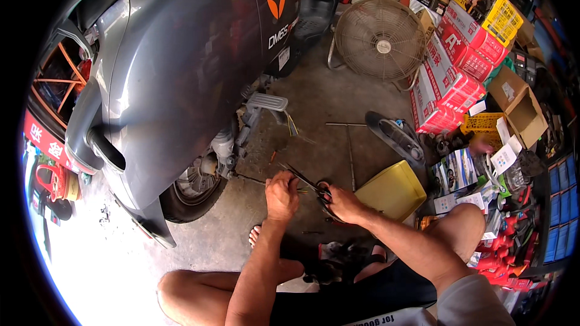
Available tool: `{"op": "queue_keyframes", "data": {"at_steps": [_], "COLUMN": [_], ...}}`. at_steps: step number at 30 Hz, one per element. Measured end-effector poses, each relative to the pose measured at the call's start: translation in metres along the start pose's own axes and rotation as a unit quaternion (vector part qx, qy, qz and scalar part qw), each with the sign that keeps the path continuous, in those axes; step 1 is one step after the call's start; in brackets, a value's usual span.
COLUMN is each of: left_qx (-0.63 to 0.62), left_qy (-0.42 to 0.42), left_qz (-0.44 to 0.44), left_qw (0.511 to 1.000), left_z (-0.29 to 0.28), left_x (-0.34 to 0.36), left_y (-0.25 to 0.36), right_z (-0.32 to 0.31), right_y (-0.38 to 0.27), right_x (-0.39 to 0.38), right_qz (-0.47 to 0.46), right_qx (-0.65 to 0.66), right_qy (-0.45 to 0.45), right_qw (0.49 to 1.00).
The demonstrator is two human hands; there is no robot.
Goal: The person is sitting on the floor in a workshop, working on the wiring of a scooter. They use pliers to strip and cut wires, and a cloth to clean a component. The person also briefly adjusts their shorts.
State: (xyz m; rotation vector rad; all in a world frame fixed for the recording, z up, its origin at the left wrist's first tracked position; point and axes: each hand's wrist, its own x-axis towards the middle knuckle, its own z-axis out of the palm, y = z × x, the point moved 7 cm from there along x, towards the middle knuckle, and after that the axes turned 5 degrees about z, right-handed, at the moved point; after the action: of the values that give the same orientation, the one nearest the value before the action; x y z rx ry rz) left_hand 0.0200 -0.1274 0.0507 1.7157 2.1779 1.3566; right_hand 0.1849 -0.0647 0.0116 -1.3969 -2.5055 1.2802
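Scissors (307,181) up in front of us, over the floor, and we've got them firmly in our right hand (344,203), fingers wrapped through the handles, blades angled up and left. Can we call those blades parted? We cannot tell.

Closest in, down between our feet, sits a dark heap (329,265). Just above it, our left hand (282,196) is closed tight, pinching a thin cable (251,178) that runs in from the scooter's side; fine wire ends poke out toward the scissors. Tight quarters here! The yellow tray (386,196) lies just beyond our right wrist, and the rear wheel (196,196) stands off to the left.

Moving out, we find a T-bar (351,157) flat on the floor, a dark panel (396,139) near it, and loose wires (292,127) hanging below the footrest (267,102). And what a bulk on our left: the grey scooter (181,60) blocks that whole side. Farther still, a round fan (380,39) and, to its right, stacked red boxes (450,78).
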Motion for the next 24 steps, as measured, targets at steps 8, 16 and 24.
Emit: {"op": "queue_keyframes", "data": {"at_steps": [8,16,24], "left_qx": [-0.010,-0.015,-0.029], "left_qy": [0.005,-0.032,-0.015], "left_qz": [0.011,0.023,-0.008], "left_qw": [1.000,0.999,0.999], "left_z": [0.000,0.005,-0.004], "left_x": [0.000,-0.010,-0.006], "left_y": [0.001,0.002,0.004], "right_z": [-0.008,-0.041,-0.035], "right_y": [-0.001,0.032,0.036], "right_x": [0.000,0.012,0.003], "right_qz": [0.027,0.024,0.032], "right_qx": [-0.001,-0.016,0.063], "right_qy": [-0.030,0.058,-0.040], "right_qw": [0.999,0.998,0.997]}}
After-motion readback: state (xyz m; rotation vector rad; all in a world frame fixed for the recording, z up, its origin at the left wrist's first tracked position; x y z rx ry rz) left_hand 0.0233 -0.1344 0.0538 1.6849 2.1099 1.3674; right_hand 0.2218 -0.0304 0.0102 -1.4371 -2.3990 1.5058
